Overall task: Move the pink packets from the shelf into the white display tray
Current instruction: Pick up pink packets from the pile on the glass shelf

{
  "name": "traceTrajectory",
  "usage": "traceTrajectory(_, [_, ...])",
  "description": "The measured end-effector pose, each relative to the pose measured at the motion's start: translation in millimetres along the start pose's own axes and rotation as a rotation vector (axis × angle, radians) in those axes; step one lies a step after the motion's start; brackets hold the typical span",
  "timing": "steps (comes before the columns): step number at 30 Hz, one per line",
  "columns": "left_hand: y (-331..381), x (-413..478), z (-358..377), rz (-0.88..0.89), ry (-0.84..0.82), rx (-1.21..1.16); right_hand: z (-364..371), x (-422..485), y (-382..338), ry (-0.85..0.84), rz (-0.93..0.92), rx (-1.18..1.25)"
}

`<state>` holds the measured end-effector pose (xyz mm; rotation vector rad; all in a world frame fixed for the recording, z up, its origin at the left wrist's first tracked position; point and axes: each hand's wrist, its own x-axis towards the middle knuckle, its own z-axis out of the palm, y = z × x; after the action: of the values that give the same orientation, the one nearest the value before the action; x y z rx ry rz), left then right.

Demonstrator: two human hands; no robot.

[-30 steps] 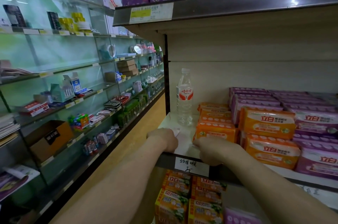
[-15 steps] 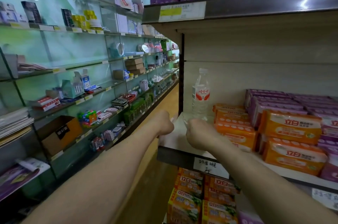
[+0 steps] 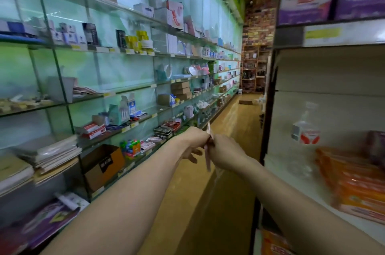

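Thin pink packet [image 3: 208, 151] is held edge-on over the aisle, pinched between left hand [image 3: 192, 142] and right hand [image 3: 226, 154]. Both are clamped on it, knuckles nearly touching. It is carried well clear of the shelf [image 3: 298, 188] at right, where blurred orange packs [image 3: 354, 188] and a water bottle [image 3: 305, 140] are seen. White display tray is not seen. Packet is judged light, flat, floppy, probably slick film. It is best gripped across the flat faces near the middle; a corner hold risks sag or slip.
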<state>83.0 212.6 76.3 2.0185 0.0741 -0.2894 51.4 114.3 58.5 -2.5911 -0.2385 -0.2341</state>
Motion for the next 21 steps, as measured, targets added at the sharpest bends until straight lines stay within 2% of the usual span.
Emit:
traceTrajectory(5, [-18.9, 15.7, -66.2, -0.021, -0.068, -0.188, 24.2, 46.6, -48.9, -0.010, 0.048, 0.168])
traceTrajectory(8, [-32.8, 25.6, -95.6, -0.020, -0.094, -0.150, 42.7, 71.0, -68.3, -0.049, 0.054, 0.194])
traceTrajectory(10, [-40.4, 38.5, -110.8, 0.004, -0.039, -0.074, 55.7, 84.7, -79.0, -0.091, 0.045, 0.171])
traceTrajectory(14, [-54.5, 74.2, -132.3, 0.046, 0.116, 0.280, 78.0, 111.2, -93.6, -0.213, 0.066, 0.045])
traceTrajectory(18, [-68.4, 114.4, -147.4, 0.120, 0.375, 0.773, 100.0, 149.7, -88.5, -0.156, 0.021, -0.131])
traceTrajectory(21, [-71.2, 146.3, -159.1, 0.148, 0.485, 1.030, 110.3, 179.9, -77.8, -0.138, 0.039, -0.213])
